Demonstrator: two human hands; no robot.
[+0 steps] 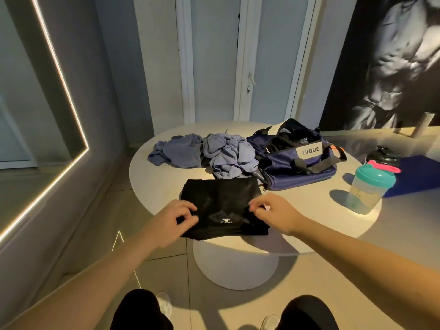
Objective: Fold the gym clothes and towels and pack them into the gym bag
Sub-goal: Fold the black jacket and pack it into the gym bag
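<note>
Packing at an early stage. On the far left of the round table [152, 184], crumpled blue-grey cloths [204, 153] lie unfolded. At the near edge, the left hand [176, 220] and right hand [273, 210] each pinch a side of the partly folded black garment [221, 201]. The gym bag [302, 163] lies open just behind to the right. A teal-lidded shaker bottle [369, 186] stands beside it, probably no obstacle.

Round white table [152, 177], tiled floor [123, 210]
</note>
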